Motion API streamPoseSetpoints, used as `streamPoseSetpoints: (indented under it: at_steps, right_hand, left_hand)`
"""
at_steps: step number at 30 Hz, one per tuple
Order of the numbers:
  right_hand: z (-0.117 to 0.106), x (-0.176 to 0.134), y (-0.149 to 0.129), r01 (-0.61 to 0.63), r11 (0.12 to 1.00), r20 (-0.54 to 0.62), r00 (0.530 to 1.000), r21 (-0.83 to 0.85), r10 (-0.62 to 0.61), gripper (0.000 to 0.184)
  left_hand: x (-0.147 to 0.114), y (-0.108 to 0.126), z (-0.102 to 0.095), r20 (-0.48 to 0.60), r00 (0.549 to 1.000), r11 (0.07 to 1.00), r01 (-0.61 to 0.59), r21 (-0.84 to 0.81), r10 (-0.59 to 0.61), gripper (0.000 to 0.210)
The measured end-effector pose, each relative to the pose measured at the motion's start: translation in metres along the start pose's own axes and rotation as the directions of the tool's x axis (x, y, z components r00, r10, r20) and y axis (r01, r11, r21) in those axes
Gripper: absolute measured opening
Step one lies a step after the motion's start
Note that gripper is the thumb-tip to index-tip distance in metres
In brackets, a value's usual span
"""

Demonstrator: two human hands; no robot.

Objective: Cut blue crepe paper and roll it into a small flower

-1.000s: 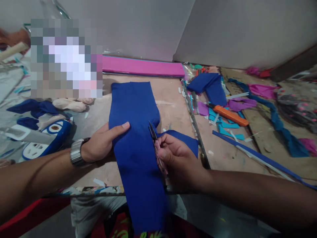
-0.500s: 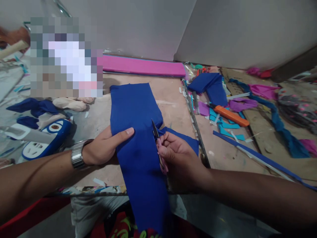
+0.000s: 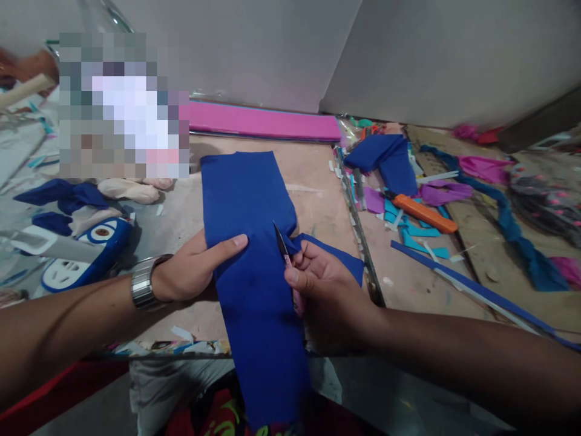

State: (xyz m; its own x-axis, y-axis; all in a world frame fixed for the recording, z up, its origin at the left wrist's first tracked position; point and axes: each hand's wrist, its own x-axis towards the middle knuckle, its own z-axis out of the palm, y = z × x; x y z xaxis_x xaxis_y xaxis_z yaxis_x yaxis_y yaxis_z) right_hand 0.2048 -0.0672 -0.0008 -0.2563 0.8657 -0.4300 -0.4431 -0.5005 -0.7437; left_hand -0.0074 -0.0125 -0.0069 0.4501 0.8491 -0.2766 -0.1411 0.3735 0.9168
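Note:
A long piece of blue fabric [image 3: 254,303] runs from the tabletop down over the front edge towards my lap. My left hand [image 3: 200,260] grips its left side, the thumb on top and the fingers underneath. Pink-handled scissors [image 3: 281,248] are in my right hand [image 3: 327,281], their dark blade pointing up and left across the fabric's right edge. A small folded bit of the fabric bunches beside the blade, at my right fingertips. Another blue flap [image 3: 338,254] shows behind that hand. The scissor handles are partly hidden by my fingers.
An orange utility knife [image 3: 422,212] lies among scraps on the right, below folded blue fabric [image 3: 384,157]. A pink strip stack [image 3: 263,119] lies along the back. At left are a blue and white power socket [image 3: 86,254] and pale bundles [image 3: 129,189]. Grey walls stand behind.
The scissors and my right hand have shifted slightly left, further over the blue fabric, and the blade leans more to the left. My left hand stays nearly in place.

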Motion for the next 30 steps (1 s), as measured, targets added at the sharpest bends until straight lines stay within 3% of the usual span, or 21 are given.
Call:
streamPoseSetpoints:
  at_steps: [14, 30]
  right_hand:
    - [-0.0036, -0.0042, 0.0012, -0.102, 0.995, 0.062, 0.993, 0.005, 0.102, 0.057]
    - [-0.0057, -0.0057, 0.0021, -0.112, 0.993, 0.091, 0.989, -0.032, 0.115, 0.056]
  left_hand:
    - [-0.0001, 0.0013, 0.0013, 0.026, 1.0, 1.0, 0.013, 0.011, -0.013, 0.044]
    - [0.001, 0.0008, 0.0, -0.002, 1.0, 1.0, 0.016, 0.016, -0.016, 0.045]
